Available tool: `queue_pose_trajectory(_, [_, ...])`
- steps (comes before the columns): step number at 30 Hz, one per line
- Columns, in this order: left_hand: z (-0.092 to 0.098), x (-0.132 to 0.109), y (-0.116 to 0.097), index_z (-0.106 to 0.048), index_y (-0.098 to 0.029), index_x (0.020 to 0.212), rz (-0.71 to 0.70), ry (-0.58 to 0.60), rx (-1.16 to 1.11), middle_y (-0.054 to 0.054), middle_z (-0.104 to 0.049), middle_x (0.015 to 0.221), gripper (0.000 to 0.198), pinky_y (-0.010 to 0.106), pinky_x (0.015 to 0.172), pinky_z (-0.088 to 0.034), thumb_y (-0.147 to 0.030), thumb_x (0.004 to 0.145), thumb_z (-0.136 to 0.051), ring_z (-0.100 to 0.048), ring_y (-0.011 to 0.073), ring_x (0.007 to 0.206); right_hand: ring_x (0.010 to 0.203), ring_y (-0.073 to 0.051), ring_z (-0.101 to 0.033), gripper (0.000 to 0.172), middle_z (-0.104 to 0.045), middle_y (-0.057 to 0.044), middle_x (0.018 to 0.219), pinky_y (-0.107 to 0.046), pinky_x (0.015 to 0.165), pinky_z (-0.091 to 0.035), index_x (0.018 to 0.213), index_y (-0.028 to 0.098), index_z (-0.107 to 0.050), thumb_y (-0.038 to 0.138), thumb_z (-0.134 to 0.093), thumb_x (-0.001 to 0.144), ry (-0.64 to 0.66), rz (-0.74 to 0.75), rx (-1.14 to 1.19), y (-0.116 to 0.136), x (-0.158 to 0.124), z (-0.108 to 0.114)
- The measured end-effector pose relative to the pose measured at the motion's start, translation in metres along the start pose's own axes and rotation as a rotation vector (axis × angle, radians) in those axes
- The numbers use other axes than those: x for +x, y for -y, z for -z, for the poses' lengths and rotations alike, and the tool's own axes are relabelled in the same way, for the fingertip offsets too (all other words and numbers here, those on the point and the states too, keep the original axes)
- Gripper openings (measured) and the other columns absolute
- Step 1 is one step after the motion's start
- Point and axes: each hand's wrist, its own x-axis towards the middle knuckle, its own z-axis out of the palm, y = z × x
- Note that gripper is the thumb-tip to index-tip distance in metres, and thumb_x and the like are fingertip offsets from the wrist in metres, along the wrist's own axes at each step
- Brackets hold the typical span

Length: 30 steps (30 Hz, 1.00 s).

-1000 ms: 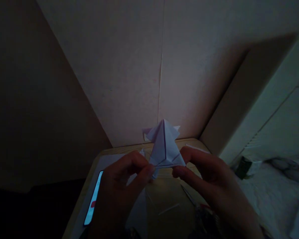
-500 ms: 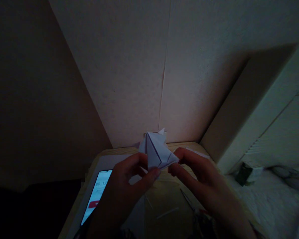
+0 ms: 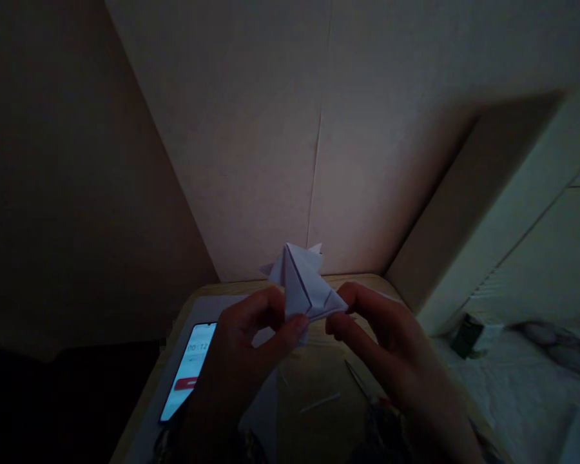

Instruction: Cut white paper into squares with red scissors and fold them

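Above table [image 3: 316, 370] | hands [image 3: 391, 338] pinch folded paper [image 3: 302, 280] | box [image 3: 474, 335], contents unseen

"How much of the phone [image 3: 189, 368] shows?"

"Its left part. The left grip [image 3: 244, 353] hides the rest, including any digits past 12."

"And the paper [image 3: 300, 283]?"

"That grip's thumb covers a bit of its lower edge."

"Scissors [image 3: 358, 379]?"

"The handles are lost in darkness by the right grip [image 3: 391, 341]."

"Can you read the box [image 3: 468, 336]?"

"Too dark and small."

"The grey bundle [image 3: 555, 345]?"

"Blurred; I can't say what it is. The bottom edge crops the counter [image 3: 309, 370]."
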Motion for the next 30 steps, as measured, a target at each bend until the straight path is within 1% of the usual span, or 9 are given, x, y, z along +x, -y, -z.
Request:
queue_pose_trajectory(4, [0.006,0.000,0.005,-0.058,-0.021,0.059,-0.033,0.014,0.028,-0.006,-0.053,0.059,0.019,0.019,0.057,-0.043,-0.025,0.074,-0.068,-0.055,0.0104,0.059,0.073,-0.019,-0.060,0.016,-0.065,-0.001,0.074,-0.032,0.068,-0.042,0.078,0.020,-0.063,0.032,-0.059,0.088,0.033,0.023,0.005,0.001,0.004,0.000])
queue_pose_trajectory(6, [0.008,0.000,0.008,-0.059,-0.020,0.061,-0.018,0.004,0.006,-0.006,-0.055,0.060,0.019,0.019,0.057,-0.044,-0.027,0.075,-0.069,-0.055,0.0107,0.059,0.072,-0.018,-0.060,0.015,-0.066,-0.001,0.074,-0.031,0.068,-0.042,0.079,0.020,-0.064,0.030,-0.059,0.089,0.048,0.053,0.000,0.002,0.005,0.000])
queue_pose_trajectory(9, [0.008,0.001,0.009,-0.058,-0.020,0.061,0.007,0.001,-0.007,-0.005,-0.055,0.059,0.021,0.019,0.057,-0.044,-0.029,0.075,-0.071,-0.056,0.0109,0.060,0.075,-0.018,-0.062,0.012,-0.067,-0.001,0.078,-0.031,0.070,-0.044,0.081,0.020,-0.064,0.027,-0.058,0.089,0.027,0.084,0.017,0.001,0.005,-0.002])
queue_pose_trajectory(12, [0.006,0.001,0.007,-0.056,-0.020,0.059,0.008,0.007,-0.014,-0.005,-0.054,0.058,0.023,0.020,0.057,-0.044,-0.029,0.073,-0.071,-0.056,0.0112,0.059,0.076,-0.019,-0.062,0.011,-0.066,-0.001,0.077,-0.032,0.071,-0.044,0.080,0.021,-0.062,0.027,-0.058,0.089,0.019,0.075,0.024,0.001,0.004,-0.002])
queue_pose_trajectory(17, [0.001,-0.002,-0.002,-0.055,-0.021,0.058,0.063,-0.065,-0.008,-0.005,-0.054,0.057,0.021,0.022,0.060,-0.046,-0.027,0.071,-0.070,-0.054,0.0116,0.059,0.079,-0.018,-0.063,0.007,-0.067,-0.001,0.081,-0.031,0.074,-0.046,0.082,0.021,-0.062,0.025,-0.060,0.088,0.050,0.093,0.018,0.004,0.005,0.001])
queue_pose_trajectory(19, [0.000,-0.002,-0.005,-0.055,-0.022,0.057,0.075,-0.063,0.003,-0.005,-0.054,0.057,0.021,0.024,0.059,-0.047,-0.028,0.070,-0.070,-0.055,0.0124,0.058,0.080,-0.018,-0.063,0.007,-0.067,-0.001,0.081,-0.030,0.074,-0.046,0.083,0.021,-0.063,0.025,-0.060,0.088,0.053,0.094,0.018,0.004,0.006,0.003])
queue_pose_trajectory(24, [-0.001,-0.002,-0.007,-0.061,-0.023,0.057,0.044,-0.017,0.065,-0.005,-0.057,0.056,0.016,0.026,0.060,-0.048,-0.027,0.070,-0.070,-0.059,0.0143,0.059,0.071,-0.015,-0.059,0.013,-0.064,0.002,0.072,-0.027,0.067,-0.044,0.076,0.020,-0.064,0.025,-0.063,0.088,-0.034,0.118,0.028,0.002,0.006,0.005])
queue_pose_trajectory(28, [-0.001,-0.003,-0.009,-0.070,-0.025,0.063,0.095,0.002,0.034,-0.006,-0.067,0.062,0.005,0.024,0.062,-0.049,-0.024,0.067,-0.073,-0.062,0.0132,0.061,0.068,-0.014,-0.058,0.015,-0.062,0.003,0.068,-0.025,0.064,-0.043,0.072,0.021,-0.061,0.025,-0.065,0.086,-0.078,0.118,0.039,0.001,0.005,0.005])
queue_pose_trajectory(30, [-0.002,-0.004,-0.010,-0.071,-0.025,0.065,0.115,-0.013,0.041,-0.006,-0.069,0.063,0.003,0.025,0.064,-0.050,-0.024,0.065,-0.074,-0.064,0.0139,0.063,0.067,-0.014,-0.058,0.016,-0.062,0.003,0.067,-0.025,0.062,-0.043,0.071,0.021,-0.061,0.024,-0.065,0.086,-0.085,0.123,0.042,0.001,0.005,0.004])
